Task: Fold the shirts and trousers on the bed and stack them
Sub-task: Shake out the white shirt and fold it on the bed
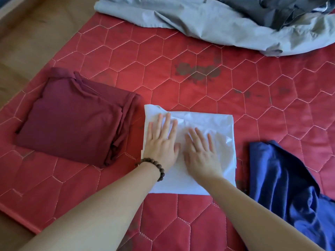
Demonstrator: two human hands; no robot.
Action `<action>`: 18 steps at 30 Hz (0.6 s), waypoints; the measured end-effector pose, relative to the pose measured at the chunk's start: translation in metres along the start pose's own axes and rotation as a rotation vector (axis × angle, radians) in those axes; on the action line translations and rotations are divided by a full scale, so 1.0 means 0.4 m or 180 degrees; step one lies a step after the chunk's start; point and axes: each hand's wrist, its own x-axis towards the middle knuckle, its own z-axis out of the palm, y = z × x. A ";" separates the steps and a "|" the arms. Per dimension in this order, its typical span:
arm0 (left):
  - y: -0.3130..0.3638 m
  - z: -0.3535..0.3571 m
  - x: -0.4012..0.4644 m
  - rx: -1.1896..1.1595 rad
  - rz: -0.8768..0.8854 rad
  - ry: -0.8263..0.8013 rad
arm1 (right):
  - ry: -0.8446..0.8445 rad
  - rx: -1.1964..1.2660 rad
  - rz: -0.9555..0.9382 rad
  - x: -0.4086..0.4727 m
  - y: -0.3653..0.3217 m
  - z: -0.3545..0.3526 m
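White garment (203, 122), folded into a rough rectangle, lies flat on the red quilted bed cover (199, 73), near the front centre of the bed. Both hands rest on top of it, palms down. Left hand (161, 142) lies on the left half of the fabric with fingers straight and slightly spread, pointing away from the person; it grips nothing. A dark beaded bracelet (155, 166) circles the left wrist. Right hand (201, 153) lies just beside it on the middle of the fabric, fingers likewise straight and spread, flat against the cloth, gripping nothing.

Maroon garment (72, 120), already folded, lies just left of the white one, apart from it. Blue garment (282, 182), unfolded and rumpled, lies to the right, near the white fabric's right edge. Grey fabric (208, 20), loosely heaped, lies at the far side of the bed, well apart from the hands, with darker cloth (272, 9) on it.
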 end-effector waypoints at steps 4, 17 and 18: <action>-0.023 0.062 0.028 0.0188 -0.0138 -0.0243 | -0.0392 -0.0081 0.0469 -0.003 0.036 0.046; -0.063 0.013 0.016 -0.0935 -0.0324 -0.0180 | -0.0176 0.0775 0.1549 -0.042 0.101 0.013; -0.067 0.000 -0.003 -0.0914 -0.0593 0.0009 | -0.0009 0.0871 0.1686 -0.053 0.107 0.001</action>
